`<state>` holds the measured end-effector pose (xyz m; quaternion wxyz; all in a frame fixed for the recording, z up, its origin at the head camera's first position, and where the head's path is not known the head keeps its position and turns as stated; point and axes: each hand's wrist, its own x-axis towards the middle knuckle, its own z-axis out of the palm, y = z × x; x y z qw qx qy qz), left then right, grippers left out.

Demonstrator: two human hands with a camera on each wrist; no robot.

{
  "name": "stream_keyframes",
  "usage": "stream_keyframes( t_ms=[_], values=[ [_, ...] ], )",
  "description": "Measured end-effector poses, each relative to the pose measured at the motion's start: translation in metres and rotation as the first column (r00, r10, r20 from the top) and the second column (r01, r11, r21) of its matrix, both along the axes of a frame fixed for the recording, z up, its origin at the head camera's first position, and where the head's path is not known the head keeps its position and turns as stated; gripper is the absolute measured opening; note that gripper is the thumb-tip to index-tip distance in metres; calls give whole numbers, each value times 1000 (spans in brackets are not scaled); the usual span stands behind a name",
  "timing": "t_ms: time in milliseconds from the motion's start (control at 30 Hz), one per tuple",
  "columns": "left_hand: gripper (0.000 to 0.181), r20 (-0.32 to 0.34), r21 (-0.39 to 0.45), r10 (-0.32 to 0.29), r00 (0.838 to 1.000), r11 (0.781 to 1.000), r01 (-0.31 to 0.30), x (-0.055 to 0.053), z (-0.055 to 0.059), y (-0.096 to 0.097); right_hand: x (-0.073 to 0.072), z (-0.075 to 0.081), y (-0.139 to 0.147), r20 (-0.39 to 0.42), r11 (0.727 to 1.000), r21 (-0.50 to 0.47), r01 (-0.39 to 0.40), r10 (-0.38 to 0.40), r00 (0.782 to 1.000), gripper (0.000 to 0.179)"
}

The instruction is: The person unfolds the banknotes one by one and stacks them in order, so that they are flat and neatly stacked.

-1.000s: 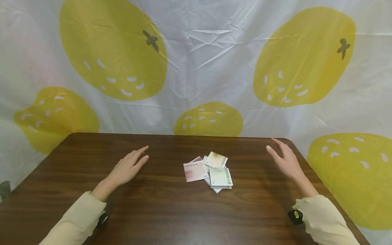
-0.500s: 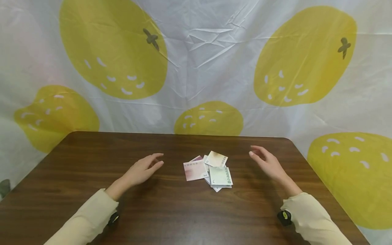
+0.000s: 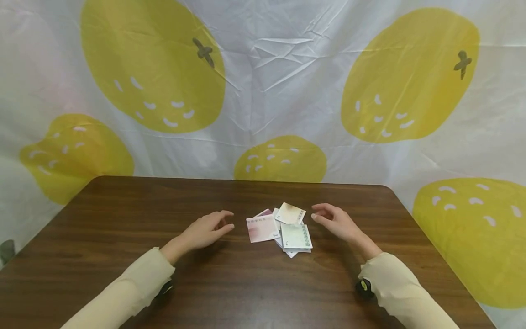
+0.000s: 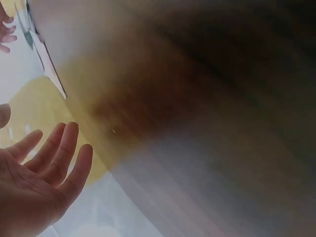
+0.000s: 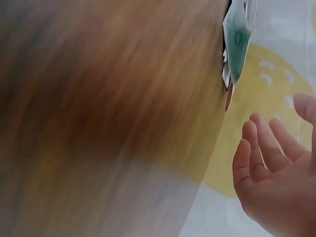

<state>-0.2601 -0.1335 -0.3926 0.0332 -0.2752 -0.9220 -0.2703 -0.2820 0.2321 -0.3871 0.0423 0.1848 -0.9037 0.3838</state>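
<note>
A loose, overlapping pile of banknotes (image 3: 296, 237) lies on the dark wooden table, with a pinkish note (image 3: 262, 228) on its left, a greenish one at the front right and a tan one (image 3: 290, 213) at the back. My left hand (image 3: 205, 230) hovers just left of the pile, fingers relaxed and holding nothing. On the other side, my right hand (image 3: 337, 223) is close to the tan note, fingers loosely bent and bare. Both wrist views show the palms, left (image 4: 39, 182) and right (image 5: 276, 182), with spread fingers and the notes' edges beyond.
The brown table (image 3: 246, 292) has rounded far corners. Right behind its far edge hangs a white cloth (image 3: 279, 100) printed with large yellow fruit. A dark grey object (image 3: 6, 252) shows at the far left edge of the head view.
Both hands have moved inward from the table's sides toward the banknotes, the left one going right and the right one going left. The notes have stayed in place.
</note>
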Motion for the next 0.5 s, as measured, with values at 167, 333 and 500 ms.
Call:
stream_keyframes(
  t_ms=[167, 333, 500],
  values=[
    [41, 5, -38, -7, 1000, 999, 7, -5, -3, 7, -4, -2, -15, 41, 999, -15, -44, 44, 998, 33],
    [43, 32, -65, -13, 999, 998, 15, -8, -4, 14, -7, -2, -29, 38, 997, 7, -83, 83, 996, 30],
    [43, 27, -93, -23, 999, 995, 25, -11, -4, 20, -11, -4, -41, 0, 992, 41, -118, 118, 993, 28]
  ],
)
